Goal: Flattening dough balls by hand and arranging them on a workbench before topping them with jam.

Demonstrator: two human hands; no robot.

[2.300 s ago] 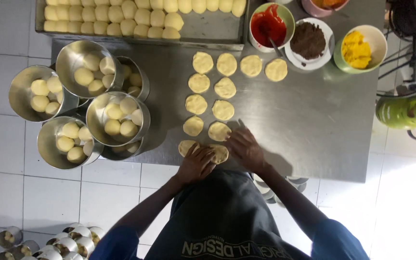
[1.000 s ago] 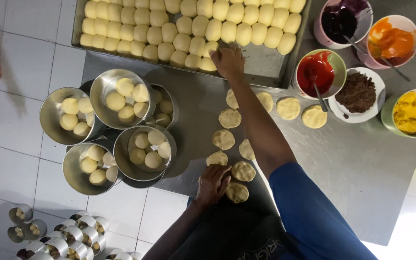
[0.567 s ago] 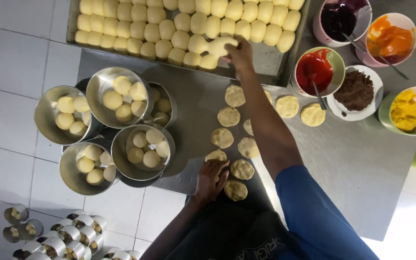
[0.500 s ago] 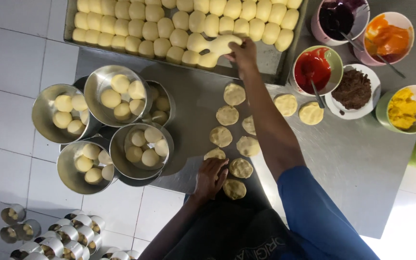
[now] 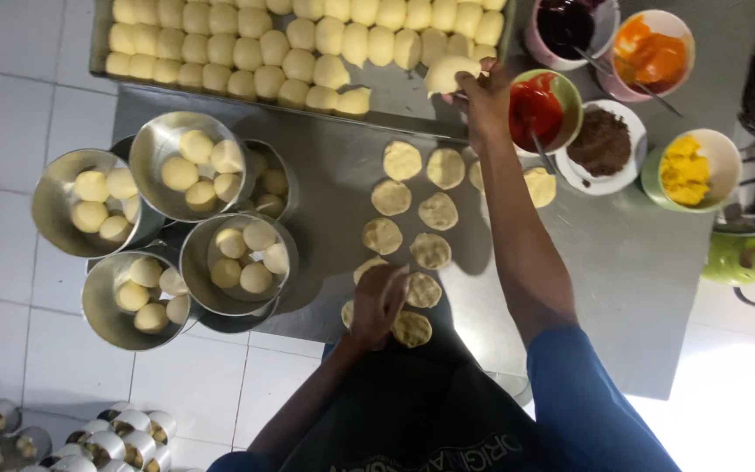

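Head view: right hand (image 5: 485,92) has fingers curled tight around a dough ball (image 5: 450,73), held just above the near edge of the baking tray (image 5: 412,109). Left hand (image 5: 377,301), fingers together and bent, presses a flattened dough disc (image 5: 362,278) on the steel table (image 5: 622,262), among other discs

A grey steel table (image 5: 648,262) carries it all. Flattened dough discs (image 5: 419,210) lie in two rows on its bare top, running from under the left hand (image 5: 377,301) up toward the right hand (image 5: 482,92). Beyond the right hand sits a metal tray (image 5: 395,92) of dough balls. To that hand's right, bowls of fillings (image 5: 605,140). Left of the discs, stacked steel bowls (image 5: 176,227) holding dough balls.
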